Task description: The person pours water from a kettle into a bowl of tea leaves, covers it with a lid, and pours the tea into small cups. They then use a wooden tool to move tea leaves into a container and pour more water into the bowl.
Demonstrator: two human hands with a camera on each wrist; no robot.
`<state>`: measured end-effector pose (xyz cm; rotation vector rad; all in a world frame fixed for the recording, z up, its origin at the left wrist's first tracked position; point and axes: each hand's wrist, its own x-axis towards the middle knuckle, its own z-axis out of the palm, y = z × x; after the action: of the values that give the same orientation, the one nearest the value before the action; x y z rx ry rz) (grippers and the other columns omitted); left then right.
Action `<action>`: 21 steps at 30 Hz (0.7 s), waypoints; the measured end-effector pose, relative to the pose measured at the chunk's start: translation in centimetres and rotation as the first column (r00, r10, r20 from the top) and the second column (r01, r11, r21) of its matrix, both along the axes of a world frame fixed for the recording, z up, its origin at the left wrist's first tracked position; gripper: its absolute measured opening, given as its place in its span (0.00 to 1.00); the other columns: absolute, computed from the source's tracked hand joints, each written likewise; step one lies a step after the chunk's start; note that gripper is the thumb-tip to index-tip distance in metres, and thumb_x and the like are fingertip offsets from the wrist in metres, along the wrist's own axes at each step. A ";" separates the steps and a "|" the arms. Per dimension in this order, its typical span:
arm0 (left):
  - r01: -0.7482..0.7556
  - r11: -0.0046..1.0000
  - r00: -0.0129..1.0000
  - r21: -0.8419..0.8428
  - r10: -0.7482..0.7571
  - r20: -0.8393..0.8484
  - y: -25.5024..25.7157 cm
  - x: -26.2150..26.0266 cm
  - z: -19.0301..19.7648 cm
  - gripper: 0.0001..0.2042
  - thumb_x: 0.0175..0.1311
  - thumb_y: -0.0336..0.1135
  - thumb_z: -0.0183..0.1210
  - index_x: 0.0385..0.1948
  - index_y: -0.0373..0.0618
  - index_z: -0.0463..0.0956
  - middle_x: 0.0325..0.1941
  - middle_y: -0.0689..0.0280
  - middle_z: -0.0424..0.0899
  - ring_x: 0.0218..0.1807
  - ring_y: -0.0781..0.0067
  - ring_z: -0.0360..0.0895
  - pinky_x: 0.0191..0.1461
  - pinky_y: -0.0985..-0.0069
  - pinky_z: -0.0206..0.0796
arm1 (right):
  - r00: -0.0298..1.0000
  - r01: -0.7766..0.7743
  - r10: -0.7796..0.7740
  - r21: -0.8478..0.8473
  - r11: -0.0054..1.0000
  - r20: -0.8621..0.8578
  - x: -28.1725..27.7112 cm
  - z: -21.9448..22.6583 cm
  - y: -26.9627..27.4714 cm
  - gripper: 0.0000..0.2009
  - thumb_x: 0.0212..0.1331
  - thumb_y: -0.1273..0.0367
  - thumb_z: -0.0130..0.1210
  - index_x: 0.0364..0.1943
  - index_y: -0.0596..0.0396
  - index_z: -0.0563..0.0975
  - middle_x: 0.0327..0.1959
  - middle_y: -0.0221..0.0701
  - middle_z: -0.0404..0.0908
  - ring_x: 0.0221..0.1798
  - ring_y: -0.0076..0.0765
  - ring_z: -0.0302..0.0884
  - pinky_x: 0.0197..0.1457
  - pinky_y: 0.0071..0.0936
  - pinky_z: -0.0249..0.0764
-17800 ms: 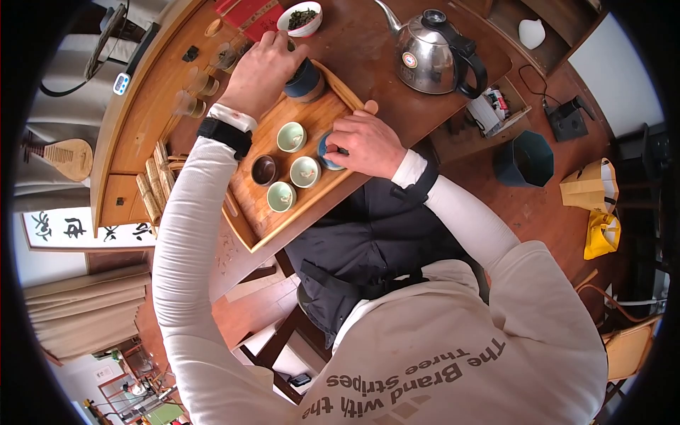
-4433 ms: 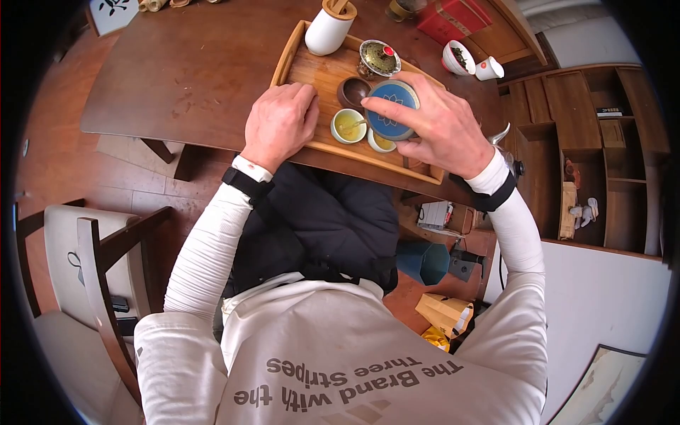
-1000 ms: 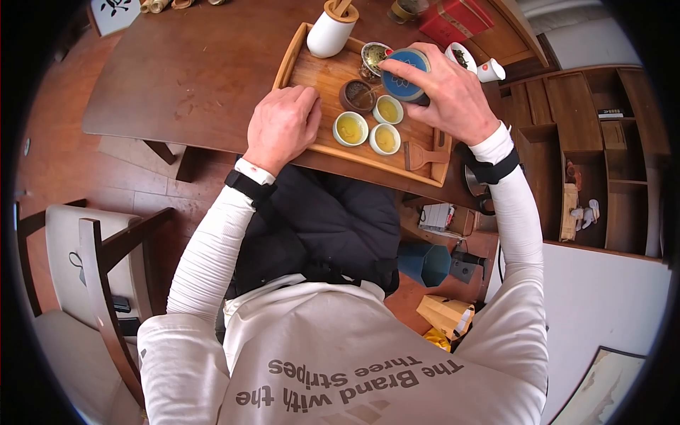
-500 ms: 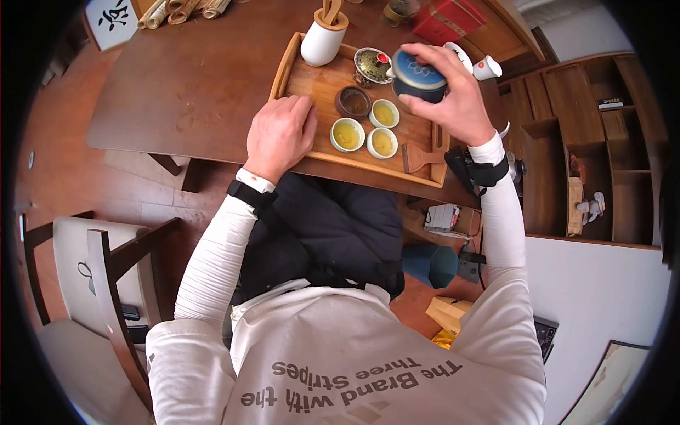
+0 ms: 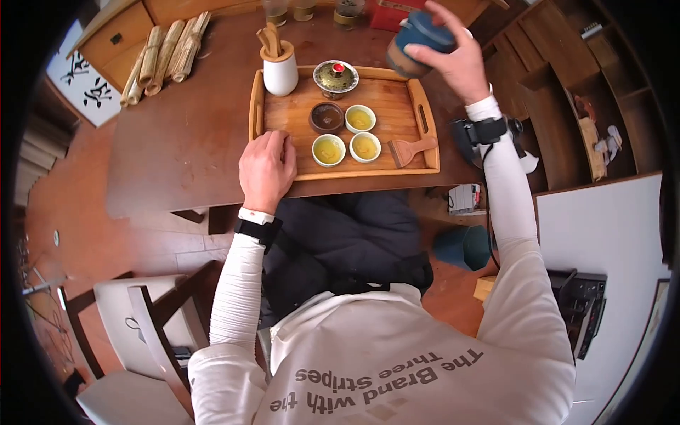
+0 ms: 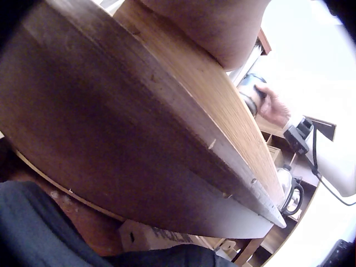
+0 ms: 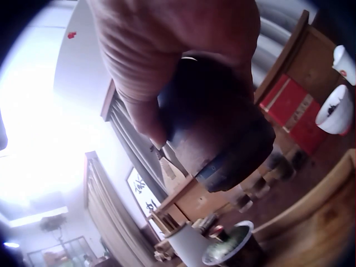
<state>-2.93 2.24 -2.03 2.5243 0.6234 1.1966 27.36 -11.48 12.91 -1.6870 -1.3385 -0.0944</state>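
My right hand (image 5: 460, 62) holds a blue-and-brown lidded teapot (image 5: 411, 49) in the air past the tray's back right corner, thumb on its near side. From below, the right wrist view shows the teapot's dark underside (image 7: 222, 147). My left hand (image 5: 265, 173) rests at the front left edge of the wooden tray (image 5: 283, 106), fingers bent and their tips hidden. Pale cups (image 5: 329, 150), three in all, stand on the tray with yellow tea inside. Beside them is a dark brown cup (image 5: 326, 118). Behind sits a lidded bowl (image 5: 336, 76) with a red knob.
A white holder (image 5: 280, 71) with wooden tools stands at the tray's back left. A wide wooden brush (image 5: 411, 151) lies front right. Bamboo rolls (image 5: 166, 60), glass jars and a red box (image 5: 391, 15) line the table's back. A kettle (image 6: 288, 186) stands at right.
The right hand has carried the teapot from over the tray's right side up and back to the right. The left hand stays at the tray's edge. The head view has turned.
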 end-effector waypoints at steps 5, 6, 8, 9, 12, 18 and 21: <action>-0.019 0.999 1.000 -0.027 0.019 -0.011 -0.2 0.1 0.1 0.03 0.62 0.29 0.62 0.30 0.43 0.77 0.27 0.59 0.80 0.32 0.53 0.79 0.37 0.61 0.71 | 0.980 -0.036 0.010 -0.130 0.991 -0.198 3.0 -7.1 -0.2 0.44 0.46 0.65 0.77 0.71 0.49 0.69 0.58 0.36 0.78 0.60 0.33 0.78 0.67 0.29 0.71; -0.012 1.000 1.000 -0.017 0.011 -0.014 -0.2 0.1 0.2 0.03 0.62 0.29 0.62 0.30 0.43 0.77 0.27 0.59 0.80 0.32 0.53 0.79 0.37 0.61 0.71 | 0.986 -0.017 -0.011 -0.167 0.986 -0.169 3.1 -7.8 -0.3 0.44 0.45 0.64 0.77 0.72 0.48 0.68 0.56 0.36 0.78 0.60 0.34 0.78 0.67 0.29 0.71; -0.027 0.999 1.000 -0.030 0.027 -0.005 -0.3 0.2 0.2 0.03 0.62 0.28 0.62 0.29 0.43 0.77 0.27 0.60 0.79 0.31 0.53 0.78 0.36 0.61 0.70 | 0.991 0.019 -0.049 -0.236 0.971 -0.125 3.3 -8.6 -0.3 0.45 0.44 0.63 0.77 0.72 0.48 0.68 0.56 0.36 0.79 0.60 0.37 0.78 0.67 0.30 0.71; -0.025 0.999 1.000 -0.024 0.025 -0.010 -0.3 0.3 0.2 0.03 0.62 0.28 0.62 0.29 0.43 0.77 0.27 0.60 0.79 0.31 0.53 0.78 0.36 0.61 0.70 | 0.990 0.019 -0.051 -0.231 0.973 -0.131 3.5 -8.9 -0.2 0.45 0.44 0.63 0.77 0.72 0.48 0.68 0.56 0.36 0.79 0.60 0.37 0.78 0.67 0.30 0.71; -0.026 1.000 1.000 -0.016 0.026 0.002 -0.3 0.2 0.1 0.03 0.61 0.28 0.62 0.29 0.43 0.78 0.26 0.60 0.79 0.31 0.53 0.78 0.35 0.61 0.70 | 0.995 0.033 -0.059 -0.280 0.959 -0.083 3.6 -9.6 -0.2 0.45 0.46 0.64 0.77 0.73 0.45 0.67 0.57 0.37 0.78 0.60 0.34 0.78 0.68 0.29 0.70; -0.017 1.000 1.000 -0.022 0.017 0.007 -0.2 0.3 0.0 0.02 0.61 0.28 0.62 0.30 0.44 0.78 0.26 0.60 0.79 0.30 0.53 0.78 0.35 0.62 0.70 | 0.997 0.051 -0.066 -0.285 0.957 -0.043 3.8 -9.9 -0.3 0.48 0.42 0.58 0.77 0.73 0.45 0.66 0.59 0.39 0.77 0.63 0.43 0.76 0.69 0.35 0.69; -0.028 0.998 1.000 -0.050 0.028 0.002 -0.2 0.4 -0.1 0.02 0.62 0.29 0.63 0.31 0.44 0.79 0.25 0.61 0.79 0.30 0.54 0.78 0.35 0.62 0.70 | 0.999 0.045 -0.051 -0.292 0.955 -0.012 3.9 -9.7 -0.8 0.50 0.40 0.57 0.78 0.73 0.46 0.65 0.60 0.41 0.76 0.65 0.45 0.75 0.70 0.36 0.69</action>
<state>-2.57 2.07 -2.12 2.4808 0.6817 1.1788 31.23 -12.26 3.24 -1.9624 -1.3472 0.0973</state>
